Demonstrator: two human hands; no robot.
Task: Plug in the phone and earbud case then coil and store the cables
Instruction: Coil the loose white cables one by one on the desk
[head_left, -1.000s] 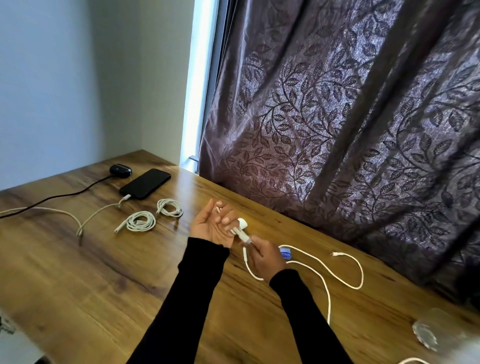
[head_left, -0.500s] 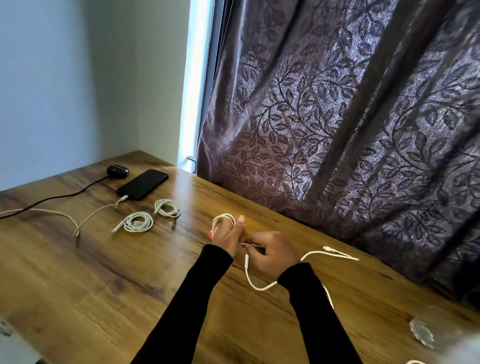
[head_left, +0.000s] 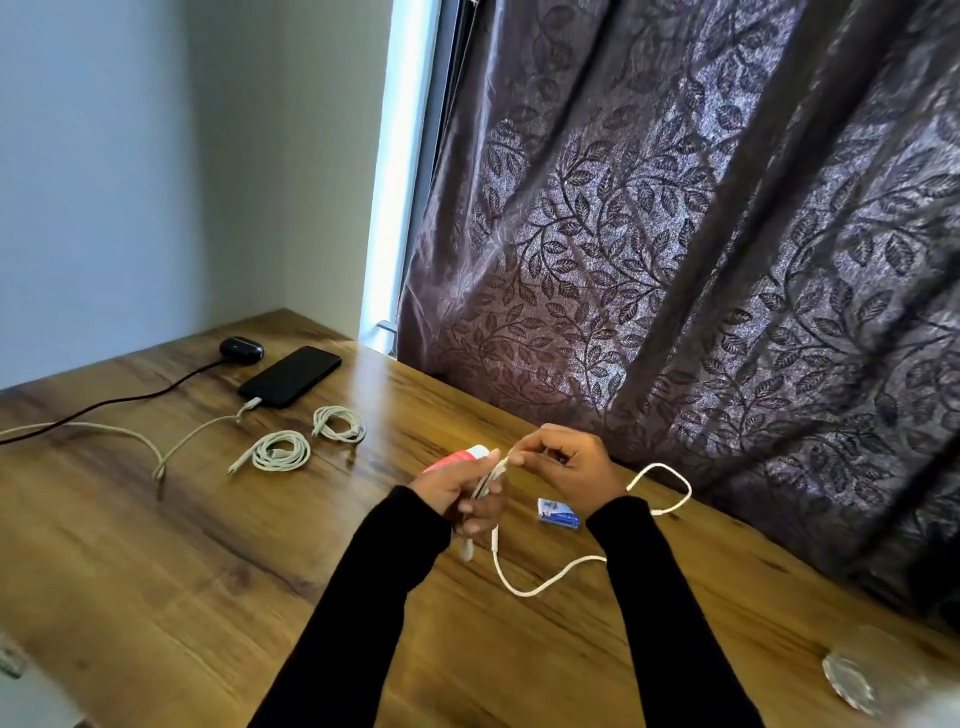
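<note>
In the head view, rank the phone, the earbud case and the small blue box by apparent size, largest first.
1. phone
2. and 3. earbud case and small blue box look alike; the box lies nearer the camera, so I leave them unranked.

This looks like a room in a home. A big purple curtain (head_left: 701, 260) with leaves hangs on the right, by a window (head_left: 402, 171). A wooden table (head_left: 156, 571) fills the bottom, against a plain wall (head_left: 130, 156) at upper left.

The scene was viewed from a single head-worn camera, aimed forward and down over the table (head_left: 156, 597). Both grips were framed close below centre, with the curtain (head_left: 675, 260) beyond them.
</note>
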